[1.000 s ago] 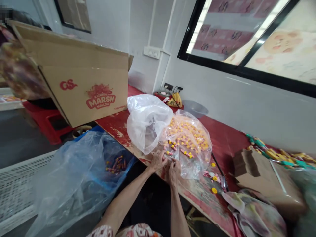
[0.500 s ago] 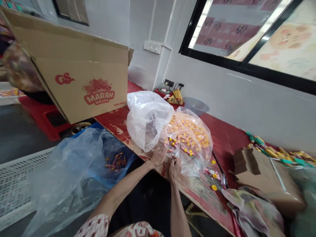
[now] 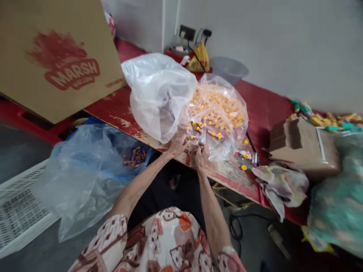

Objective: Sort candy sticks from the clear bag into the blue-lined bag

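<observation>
My left hand [image 3: 177, 145] and right hand [image 3: 200, 156] meet at the near lip of the clear candy bag [image 3: 218, 113], fingers curled close together on something small; whether they pinch a sweet or only the plastic I cannot tell — the picture is too blurred there. The bag lies on the red worktop [image 3: 263, 109], heaped with yellow and pink wrapped sweets, so I judge most of the lot untouched; left of the bag and lower down, a small cluster of candies [image 3: 134, 156] sits in the blue-lined bag [image 3: 93, 158] — a modest start. A few loose sweets [image 3: 243, 155] lie just right of the candy bag; an empty crumpled bag [image 3: 159, 94] leans against its left side.
</observation>
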A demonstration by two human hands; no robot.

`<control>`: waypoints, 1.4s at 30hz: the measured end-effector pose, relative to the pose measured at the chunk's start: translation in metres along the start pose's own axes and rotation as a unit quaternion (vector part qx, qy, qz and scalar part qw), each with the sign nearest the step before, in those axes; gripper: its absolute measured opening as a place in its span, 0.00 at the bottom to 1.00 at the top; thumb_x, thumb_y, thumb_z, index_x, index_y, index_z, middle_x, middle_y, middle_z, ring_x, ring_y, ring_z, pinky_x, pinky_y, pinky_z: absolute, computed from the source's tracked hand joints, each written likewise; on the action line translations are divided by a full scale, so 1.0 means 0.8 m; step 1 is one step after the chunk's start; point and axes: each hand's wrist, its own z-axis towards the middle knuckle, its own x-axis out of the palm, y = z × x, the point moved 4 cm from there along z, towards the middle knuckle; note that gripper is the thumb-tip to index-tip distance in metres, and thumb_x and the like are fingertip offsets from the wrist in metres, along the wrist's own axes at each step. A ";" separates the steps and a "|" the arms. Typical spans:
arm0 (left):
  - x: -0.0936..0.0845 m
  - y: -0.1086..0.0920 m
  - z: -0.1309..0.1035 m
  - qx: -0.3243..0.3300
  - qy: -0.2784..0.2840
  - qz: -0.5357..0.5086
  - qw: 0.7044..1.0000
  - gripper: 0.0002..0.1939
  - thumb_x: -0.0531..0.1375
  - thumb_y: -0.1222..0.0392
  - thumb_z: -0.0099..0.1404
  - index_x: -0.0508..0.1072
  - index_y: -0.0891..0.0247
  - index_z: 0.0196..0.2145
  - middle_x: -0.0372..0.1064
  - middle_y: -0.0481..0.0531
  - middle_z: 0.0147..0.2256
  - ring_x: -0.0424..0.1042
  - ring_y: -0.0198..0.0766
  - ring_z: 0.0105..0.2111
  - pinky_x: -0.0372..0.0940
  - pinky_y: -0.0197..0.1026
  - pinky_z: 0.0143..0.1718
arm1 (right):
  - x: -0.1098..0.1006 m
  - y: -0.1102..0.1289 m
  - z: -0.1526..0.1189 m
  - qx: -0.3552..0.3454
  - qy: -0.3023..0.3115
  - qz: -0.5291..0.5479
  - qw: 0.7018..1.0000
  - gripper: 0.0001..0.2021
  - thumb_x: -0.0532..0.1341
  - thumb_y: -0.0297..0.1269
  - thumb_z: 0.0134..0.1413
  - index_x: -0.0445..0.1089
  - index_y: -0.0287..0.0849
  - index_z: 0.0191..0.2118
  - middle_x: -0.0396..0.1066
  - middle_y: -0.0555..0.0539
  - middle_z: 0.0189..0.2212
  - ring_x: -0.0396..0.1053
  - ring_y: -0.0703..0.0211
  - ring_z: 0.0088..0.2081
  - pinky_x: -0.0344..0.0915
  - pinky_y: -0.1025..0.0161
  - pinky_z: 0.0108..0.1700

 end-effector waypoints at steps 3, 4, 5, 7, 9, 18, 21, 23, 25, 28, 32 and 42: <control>-0.001 0.011 -0.001 0.014 -0.041 -0.010 0.999 0.01 0.62 0.61 0.76 0.73 0.58 0.42 0.75 0.50 0.38 0.77 0.42 0.42 0.74 0.45 0.52 | -0.019 -0.008 0.023 -0.021 -0.007 -0.005 1.000 0.17 0.53 0.39 0.66 0.76 0.43 0.50 0.78 0.45 0.40 0.73 0.53 0.40 0.72 0.55 0.53; -0.001 0.013 -0.003 0.016 -0.051 -0.010 0.998 0.01 0.62 0.60 0.76 0.73 0.58 0.43 0.75 0.50 0.38 0.77 0.42 0.41 0.74 0.44 0.51 | -0.027 -0.010 0.033 -0.035 -0.019 -0.009 0.999 0.17 0.53 0.40 0.67 0.77 0.43 0.50 0.77 0.44 0.41 0.72 0.53 0.40 0.72 0.54 0.53; -0.002 0.014 -0.006 0.017 -0.057 -0.011 0.998 0.01 0.61 0.60 0.76 0.73 0.58 0.44 0.75 0.51 0.38 0.77 0.42 0.40 0.74 0.44 0.50 | -0.034 -0.011 0.044 -0.049 -0.033 -0.013 0.998 0.17 0.52 0.40 0.68 0.77 0.43 0.50 0.77 0.44 0.42 0.72 0.53 0.40 0.72 0.54 0.53; -0.003 0.013 -0.008 0.016 -0.058 -0.011 0.998 0.05 0.60 0.61 0.75 0.74 0.59 0.48 0.76 0.51 0.39 0.77 0.40 0.38 0.74 0.43 0.48 | -0.042 -0.016 0.065 -0.070 -0.059 -0.016 0.996 0.17 0.51 0.40 0.70 0.76 0.44 0.50 0.77 0.43 0.44 0.72 0.52 0.42 0.72 0.52 0.56; -0.004 0.008 -0.008 0.015 -0.066 0.002 0.998 0.11 0.59 0.62 0.74 0.74 0.59 0.53 0.78 0.52 0.43 0.77 0.40 0.39 0.74 0.43 0.48 | -0.039 -0.022 0.080 -0.079 -0.072 -0.012 0.994 0.16 0.51 0.39 0.71 0.76 0.45 0.49 0.77 0.41 0.47 0.73 0.50 0.46 0.72 0.50 0.59; 0.014 -0.014 -0.005 0.039 -0.053 0.107 0.992 0.14 0.55 0.61 0.79 0.73 0.59 0.57 0.78 0.55 0.43 0.78 0.44 0.43 0.74 0.47 0.50 | -0.004 -0.048 0.085 -0.054 -0.009 0.040 0.998 0.14 0.53 0.38 0.75 0.77 0.47 0.48 0.81 0.44 0.48 0.76 0.51 0.50 0.73 0.52 0.61; 0.010 -0.012 -0.011 0.023 -0.049 0.107 0.993 0.12 0.54 0.56 0.83 0.73 0.58 0.56 0.77 0.53 0.41 0.77 0.41 0.40 0.74 0.43 0.49 | -0.005 -0.046 0.083 -0.052 -0.002 0.050 0.997 0.13 0.54 0.38 0.76 0.76 0.46 0.50 0.80 0.44 0.48 0.76 0.52 0.50 0.72 0.52 0.62; 0.002 -0.012 -0.015 0.013 -0.068 0.095 0.993 0.12 0.53 0.52 0.85 0.74 0.57 0.53 0.78 0.52 0.42 0.78 0.40 0.39 0.73 0.42 0.47 | -0.006 -0.044 0.083 -0.046 -0.005 0.051 0.998 0.13 0.54 0.38 0.78 0.76 0.46 0.51 0.80 0.43 0.49 0.75 0.53 0.51 0.71 0.52 0.63; -0.008 -0.014 -0.019 0.016 -0.111 0.083 0.990 0.14 0.52 0.49 0.86 0.74 0.57 0.51 0.78 0.54 0.43 0.79 0.41 0.41 0.74 0.43 0.48 | -0.010 -0.043 0.085 -0.045 -0.029 0.055 0.997 0.13 0.53 0.38 0.79 0.76 0.45 0.53 0.79 0.42 0.50 0.74 0.53 0.52 0.71 0.52 0.64; -0.012 -0.019 -0.019 0.042 -0.138 0.085 0.986 0.16 0.52 0.49 0.86 0.75 0.59 0.50 0.79 0.58 0.45 0.80 0.45 0.46 0.75 0.46 0.52 | -0.019 -0.049 0.091 -0.049 -0.078 0.064 0.994 0.15 0.52 0.38 0.79 0.76 0.45 0.53 0.78 0.41 0.51 0.75 0.51 0.53 0.71 0.50 0.64; 0.003 -0.021 -0.010 0.072 -0.080 0.102 0.989 0.16 0.52 0.50 0.85 0.77 0.60 0.49 0.79 0.57 0.41 0.79 0.43 0.42 0.75 0.45 0.49 | -0.033 -0.062 0.102 -0.048 -0.123 0.048 0.990 0.16 0.51 0.38 0.77 0.77 0.45 0.52 0.76 0.40 0.50 0.74 0.48 0.55 0.72 0.47 0.65; 0.006 -0.025 -0.020 0.124 -0.076 0.102 0.984 0.17 0.53 0.51 0.86 0.77 0.62 0.56 0.80 0.57 0.45 0.79 0.43 0.45 0.74 0.46 0.53 | -0.038 -0.068 0.131 0.018 -0.103 -0.161 0.981 0.22 0.52 0.28 0.69 0.70 0.44 0.63 0.69 0.34 0.61 0.74 0.44 0.59 0.76 0.47 0.59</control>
